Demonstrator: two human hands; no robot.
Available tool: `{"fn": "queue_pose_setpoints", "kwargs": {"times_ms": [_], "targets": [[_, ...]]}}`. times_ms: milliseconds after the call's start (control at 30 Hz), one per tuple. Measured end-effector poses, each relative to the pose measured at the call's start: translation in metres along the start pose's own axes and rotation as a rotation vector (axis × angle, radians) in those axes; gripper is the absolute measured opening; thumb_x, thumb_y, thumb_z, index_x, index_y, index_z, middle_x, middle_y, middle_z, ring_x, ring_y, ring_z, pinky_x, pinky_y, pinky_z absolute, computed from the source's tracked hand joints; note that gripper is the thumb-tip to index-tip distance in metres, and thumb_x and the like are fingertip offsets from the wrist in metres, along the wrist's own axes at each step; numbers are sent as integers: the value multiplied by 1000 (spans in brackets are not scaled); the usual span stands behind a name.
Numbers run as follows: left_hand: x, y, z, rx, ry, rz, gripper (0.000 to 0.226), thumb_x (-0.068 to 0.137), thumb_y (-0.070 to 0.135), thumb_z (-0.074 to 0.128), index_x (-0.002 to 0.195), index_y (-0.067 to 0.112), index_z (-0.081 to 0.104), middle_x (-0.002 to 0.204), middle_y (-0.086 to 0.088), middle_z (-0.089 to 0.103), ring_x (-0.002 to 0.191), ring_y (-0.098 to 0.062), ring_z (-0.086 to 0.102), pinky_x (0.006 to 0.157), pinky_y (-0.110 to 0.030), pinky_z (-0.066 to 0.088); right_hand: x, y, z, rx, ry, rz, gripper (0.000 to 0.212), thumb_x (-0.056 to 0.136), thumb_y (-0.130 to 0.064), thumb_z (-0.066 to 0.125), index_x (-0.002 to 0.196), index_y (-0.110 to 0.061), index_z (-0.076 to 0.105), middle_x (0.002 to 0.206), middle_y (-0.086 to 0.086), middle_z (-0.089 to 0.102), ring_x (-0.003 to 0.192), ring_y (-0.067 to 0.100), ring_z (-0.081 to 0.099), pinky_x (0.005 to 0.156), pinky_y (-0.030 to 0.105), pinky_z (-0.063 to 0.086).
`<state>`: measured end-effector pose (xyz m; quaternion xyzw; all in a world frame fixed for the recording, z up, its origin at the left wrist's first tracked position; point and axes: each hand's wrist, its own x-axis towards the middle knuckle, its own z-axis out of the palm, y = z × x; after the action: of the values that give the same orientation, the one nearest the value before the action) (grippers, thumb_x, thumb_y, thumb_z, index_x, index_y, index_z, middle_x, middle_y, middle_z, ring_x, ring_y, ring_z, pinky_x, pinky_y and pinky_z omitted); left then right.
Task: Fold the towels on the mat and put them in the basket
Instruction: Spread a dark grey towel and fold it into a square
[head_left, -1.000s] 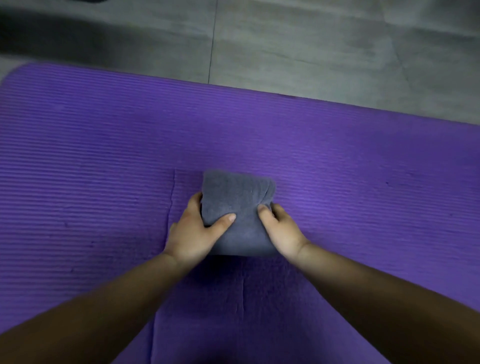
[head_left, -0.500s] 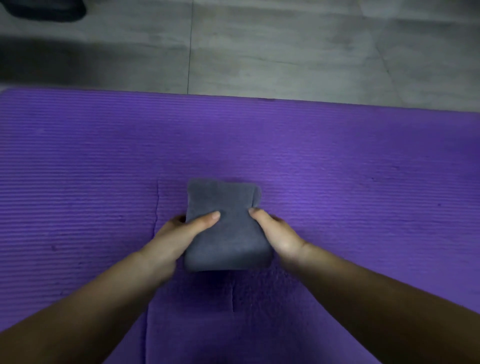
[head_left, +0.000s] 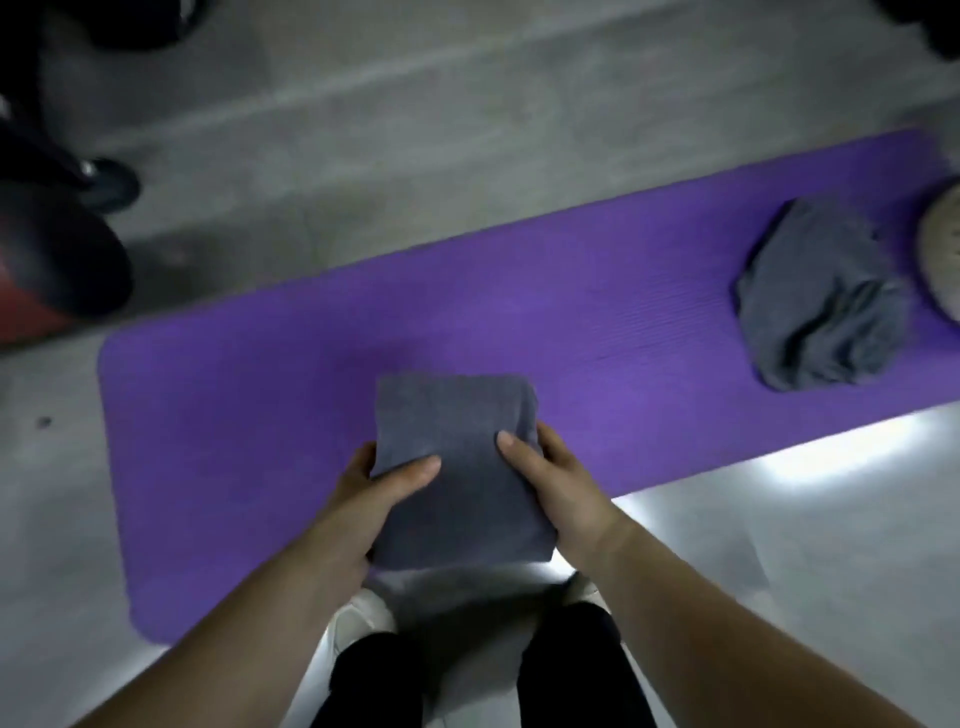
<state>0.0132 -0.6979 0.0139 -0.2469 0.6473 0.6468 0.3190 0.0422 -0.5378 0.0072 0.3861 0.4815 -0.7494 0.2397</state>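
Observation:
A folded grey towel (head_left: 457, 457) is held in the air over the near edge of the purple mat (head_left: 260, 405). My left hand (head_left: 363, 499) grips its left side, thumb on top. My right hand (head_left: 556, 483) grips its right side the same way. A second grey towel (head_left: 821, 301) lies crumpled on the mat's right end. Beside it, at the frame's right edge, shows part of a pale woven basket (head_left: 943, 260).
The mat lies on a grey tiled floor (head_left: 415, 156). Dark objects, one with a red part (head_left: 52, 260), stand at the far left. My legs and white shoes (head_left: 363, 618) are below the towel. A bright light patch (head_left: 831, 457) glares on the floor right of me.
Both hands have lifted the folded towel off the mat. The view has risen and pulled back, so the whole mat, the crumpled towel and the basket edge have come into sight.

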Motion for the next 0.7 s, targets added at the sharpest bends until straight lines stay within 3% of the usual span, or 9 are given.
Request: {"fn": "queue_pose_setpoints", "kwargs": {"times_ms": [100, 200, 300, 400, 467, 600, 700], "targets": [[-70, 66, 40, 56, -130, 54, 27, 70, 22, 74, 93, 23, 61, 82, 10, 73, 83, -8, 68, 61, -20, 53, -92, -51, -13, 134, 37, -71, 21, 88, -16, 55, 109, -17, 55, 93, 1, 68, 75, 10, 67, 61, 20, 55], [-122, 117, 94, 125, -241, 61, 63, 43, 45, 72, 101, 23, 58, 96, 3, 70, 80, -8, 69, 64, -23, 52, -167, -94, -42, 227, 92, -173, 23, 87, -19, 57, 110, -18, 56, 100, 2, 69, 84, 13, 68, 66, 22, 55], [-165, 146, 175, 178, -329, 133, 46, 60, 42, 70, 100, 24, 55, 94, 7, 66, 70, 3, 67, 60, -18, 50, -229, -127, -98, 291, 167, -262, 26, 86, -22, 58, 112, -21, 56, 107, 3, 67, 95, 17, 66, 77, 28, 53], [-207, 157, 271, 226, -384, 209, 5, 89, 23, 56, 93, 26, 55, 84, 14, 61, 58, 13, 61, 49, -6, 46, -287, -159, -175, 334, 256, -368, 26, 87, -19, 58, 112, -22, 55, 111, 5, 65, 99, 19, 63, 82, 29, 53], [-234, 156, 336, 227, -480, 221, 10, 89, 22, 48, 89, 29, 55, 86, 14, 63, 62, 10, 64, 50, -8, 47, -325, -172, -228, 364, 318, -435, 27, 84, -20, 63, 110, -24, 55, 110, 4, 65, 96, 16, 64, 77, 23, 55], [-269, 148, 449, 233, -573, 204, 13, 88, 22, 51, 99, 23, 58, 91, 6, 68, 70, -1, 69, 52, -16, 52, -384, -192, -328, 391, 367, -508, 78, 54, -43, 75, 125, -25, 46, 117, 1, 63, 100, 13, 63, 77, 22, 55], [-279, 140, 521, 253, -634, 165, 27, 86, 24, 54, 112, 21, 55, 98, 3, 67, 83, -11, 68, 63, -23, 54, -407, -200, -389, 441, 329, -523, 105, 30, -56, 85, 123, -32, 43, 117, -5, 63, 95, 6, 66, 69, 18, 55]]}}
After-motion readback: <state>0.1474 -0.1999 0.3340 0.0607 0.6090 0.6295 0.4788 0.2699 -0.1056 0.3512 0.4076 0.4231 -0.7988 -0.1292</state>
